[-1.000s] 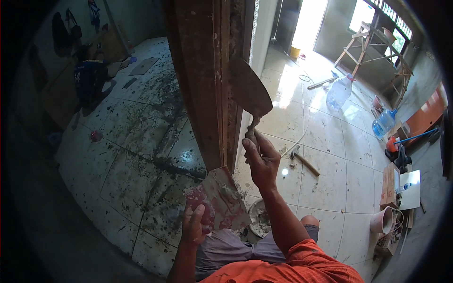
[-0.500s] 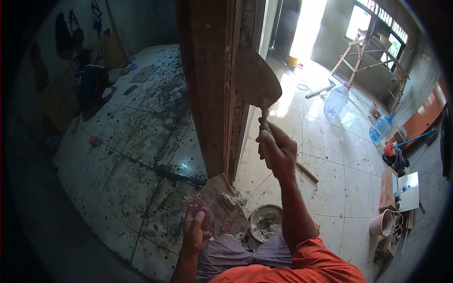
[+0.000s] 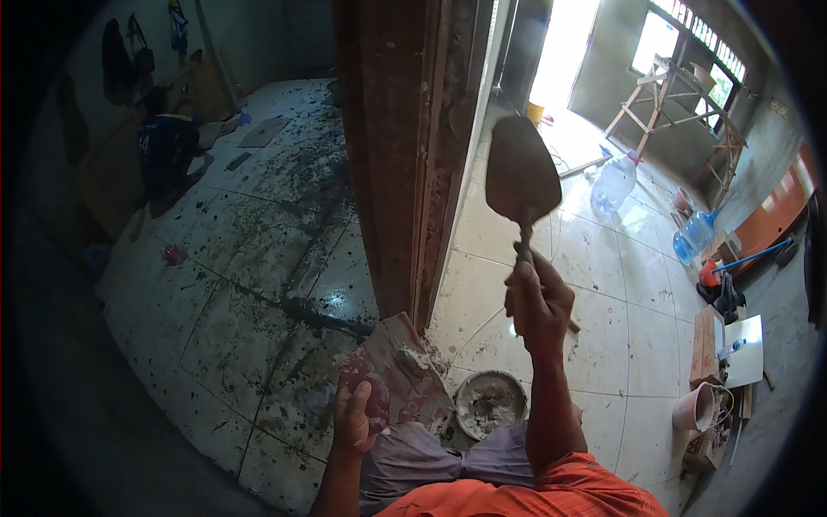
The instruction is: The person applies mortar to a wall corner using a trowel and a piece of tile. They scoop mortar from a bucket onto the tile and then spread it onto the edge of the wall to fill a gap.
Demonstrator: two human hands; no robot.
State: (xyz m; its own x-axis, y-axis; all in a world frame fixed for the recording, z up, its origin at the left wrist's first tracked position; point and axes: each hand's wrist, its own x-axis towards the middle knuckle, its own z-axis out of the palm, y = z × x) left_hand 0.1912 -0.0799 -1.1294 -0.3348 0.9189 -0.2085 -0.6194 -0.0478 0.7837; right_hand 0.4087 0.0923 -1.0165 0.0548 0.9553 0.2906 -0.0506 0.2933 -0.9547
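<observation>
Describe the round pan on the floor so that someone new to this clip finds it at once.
Start at the tall brown wooden door frame and go down to its foot. On the pale tiles just right of it, between the person's arms, sits the round pan. It alone is shallow, grey and smeared with mortar, unlike the clear water bottles farther off.

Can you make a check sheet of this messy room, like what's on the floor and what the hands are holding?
Surface: tiled floor, heavily spattered dark on the left, cleaner and sunlit on the right.
Job's things: trowel raised beside the wooden door frame; flat reddish board with a lump of grey mortar; round pan of mortar on the floor below.
Clutter: two clear water jugs, wooden trestle, pink bucket, boxes and papers at right.
Hands: right hand closed on the trowel's handle; left hand grips the board's near edge.
Cables: a thin line on the sunlit floor, unclear.
Surroundings: open bright doorway, barred window, another person crouched far left.
</observation>
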